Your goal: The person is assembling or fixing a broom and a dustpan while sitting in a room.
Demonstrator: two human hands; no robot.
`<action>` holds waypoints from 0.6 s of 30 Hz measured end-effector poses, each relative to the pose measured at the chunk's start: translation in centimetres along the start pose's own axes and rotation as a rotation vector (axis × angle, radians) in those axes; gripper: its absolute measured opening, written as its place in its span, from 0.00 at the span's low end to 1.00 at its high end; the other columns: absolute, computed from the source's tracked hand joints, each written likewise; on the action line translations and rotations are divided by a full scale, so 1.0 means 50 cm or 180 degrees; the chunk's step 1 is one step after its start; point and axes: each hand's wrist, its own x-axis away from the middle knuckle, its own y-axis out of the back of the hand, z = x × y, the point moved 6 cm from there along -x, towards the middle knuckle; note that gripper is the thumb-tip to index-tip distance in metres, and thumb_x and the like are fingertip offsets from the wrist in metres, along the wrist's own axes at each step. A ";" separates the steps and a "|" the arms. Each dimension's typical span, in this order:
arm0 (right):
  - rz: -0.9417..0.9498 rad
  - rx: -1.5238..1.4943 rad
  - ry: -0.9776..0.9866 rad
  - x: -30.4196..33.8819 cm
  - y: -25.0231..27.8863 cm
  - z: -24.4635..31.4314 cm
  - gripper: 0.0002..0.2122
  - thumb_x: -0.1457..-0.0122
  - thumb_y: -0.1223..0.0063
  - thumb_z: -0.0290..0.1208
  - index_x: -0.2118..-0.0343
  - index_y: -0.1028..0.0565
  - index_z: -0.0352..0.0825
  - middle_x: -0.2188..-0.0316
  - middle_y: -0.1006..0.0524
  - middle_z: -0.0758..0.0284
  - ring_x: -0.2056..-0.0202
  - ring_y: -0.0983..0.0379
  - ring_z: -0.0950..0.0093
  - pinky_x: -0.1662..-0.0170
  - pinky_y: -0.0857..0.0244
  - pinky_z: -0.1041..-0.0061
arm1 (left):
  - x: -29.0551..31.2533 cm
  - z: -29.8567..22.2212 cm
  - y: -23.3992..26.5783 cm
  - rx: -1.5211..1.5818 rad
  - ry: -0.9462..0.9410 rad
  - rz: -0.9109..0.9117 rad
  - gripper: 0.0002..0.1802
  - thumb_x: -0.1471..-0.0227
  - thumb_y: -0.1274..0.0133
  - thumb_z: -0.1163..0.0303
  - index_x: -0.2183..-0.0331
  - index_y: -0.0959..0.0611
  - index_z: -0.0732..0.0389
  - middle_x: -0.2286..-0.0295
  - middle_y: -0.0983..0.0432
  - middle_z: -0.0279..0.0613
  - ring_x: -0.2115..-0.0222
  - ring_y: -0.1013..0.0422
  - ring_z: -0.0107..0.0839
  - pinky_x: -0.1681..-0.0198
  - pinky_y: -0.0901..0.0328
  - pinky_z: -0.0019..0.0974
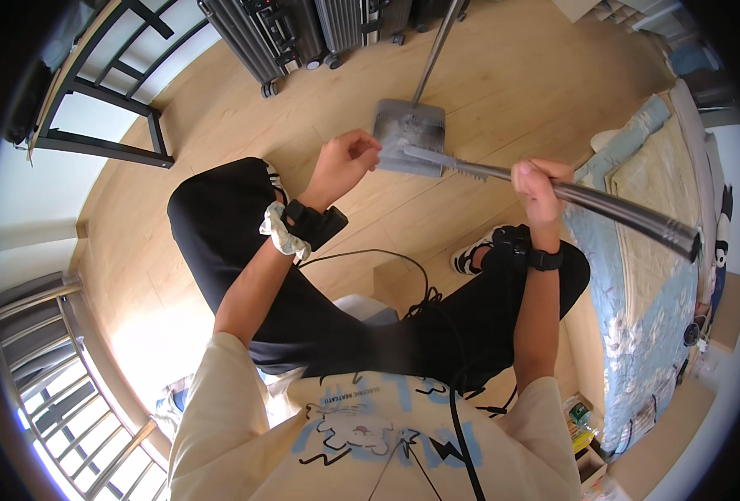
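My right hand (539, 185) is wrapped round the metal handle of a broom (625, 215), close to its head. The handle's thick end points right, toward the bed. The broom's narrow grey head, with short bristles along it, reaches left over a grey dustpan (408, 163) on the floor. Pale grey fluff or dust shows in the pan. Just left of the pan, my left hand (345, 167) is raised with its fingers curled into a pinch; whatever lies between them, if anything, is too small to make out. The dustpan's long metal handle (437, 52) rises away from me.
Dark suitcases (282, 37) on wheels stand at the far side. A black metal frame (107, 92) is at the upper left. Along the right runs a bed (620, 250) with blue floral bedding. A black cable (424, 275) loops between my spread knees above the wooden floor.
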 end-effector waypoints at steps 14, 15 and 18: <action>-0.0104 0.0030 0.0016 -0.001 -0.007 -0.041 0.17 0.52 0.56 0.25 0.91 0.48 0.35 0.92 0.49 0.75 0.88 0.55 0.83 0.83 0.61 0.79 | 0.000 0.002 -0.012 -0.0127 0.0086 0.0131 0.06 0.54 0.53 0.76 0.70 0.24 0.68 0.78 0.26 0.39 0.77 0.29 0.24 0.72 0.35 0.25; -0.0224 0.0089 0.0038 0.000 0.003 -0.039 0.16 0.52 0.56 0.25 0.91 0.48 0.35 0.92 0.48 0.74 0.88 0.54 0.83 0.83 0.61 0.78 | 0.001 0.002 -0.010 -0.0131 0.0087 0.0125 0.06 0.54 0.53 0.76 0.70 0.24 0.68 0.78 0.26 0.39 0.77 0.29 0.24 0.72 0.35 0.25; -0.0328 -0.0177 0.0160 -0.001 0.022 -0.023 0.16 0.53 0.57 0.24 0.91 0.48 0.35 0.92 0.49 0.73 0.88 0.54 0.83 0.83 0.61 0.78 | 0.005 0.004 -0.009 -0.0151 0.0147 0.0105 0.06 0.54 0.53 0.77 0.70 0.24 0.68 0.78 0.26 0.39 0.77 0.29 0.24 0.72 0.35 0.25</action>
